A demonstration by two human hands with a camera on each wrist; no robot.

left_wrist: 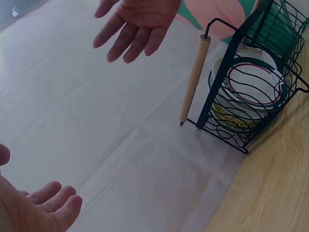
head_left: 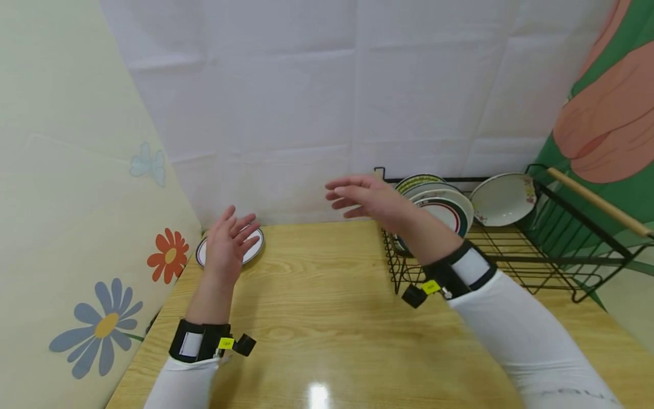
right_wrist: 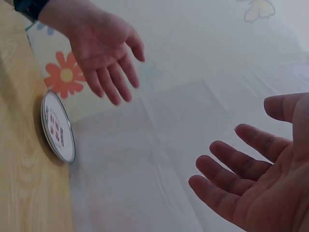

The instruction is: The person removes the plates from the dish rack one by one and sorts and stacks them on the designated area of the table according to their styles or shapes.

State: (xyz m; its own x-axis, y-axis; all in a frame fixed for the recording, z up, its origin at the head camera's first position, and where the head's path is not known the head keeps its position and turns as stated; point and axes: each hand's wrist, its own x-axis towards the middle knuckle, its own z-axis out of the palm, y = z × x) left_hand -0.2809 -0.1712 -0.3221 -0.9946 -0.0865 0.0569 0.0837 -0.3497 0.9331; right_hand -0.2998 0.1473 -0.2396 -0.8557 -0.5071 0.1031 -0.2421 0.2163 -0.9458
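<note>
My left hand (head_left: 225, 247) is raised over the left side of the table, fingers spread and holding nothing. In the head view it overlaps a white plate (head_left: 254, 248) with a dark rim, lying at the back left corner. The right wrist view shows this plate (right_wrist: 59, 126) with red and dark marks in its middle. My right hand (head_left: 375, 201) hovers left of the dish rack, its fingers loosely extended, palm turned inward with nothing in it. Behind the right wrist, several plates (head_left: 462, 201) stand on edge in the rack's left part.
The black wire dish rack (head_left: 559, 262) with wooden handles (head_left: 598, 200) occupies the right side of the wooden table (head_left: 306, 307). A floral white bowl (head_left: 503, 200) leans inside it. A white cloth (head_left: 286, 113) hangs behind the table; a flower-patterned wall (head_left: 76, 170) borders the left.
</note>
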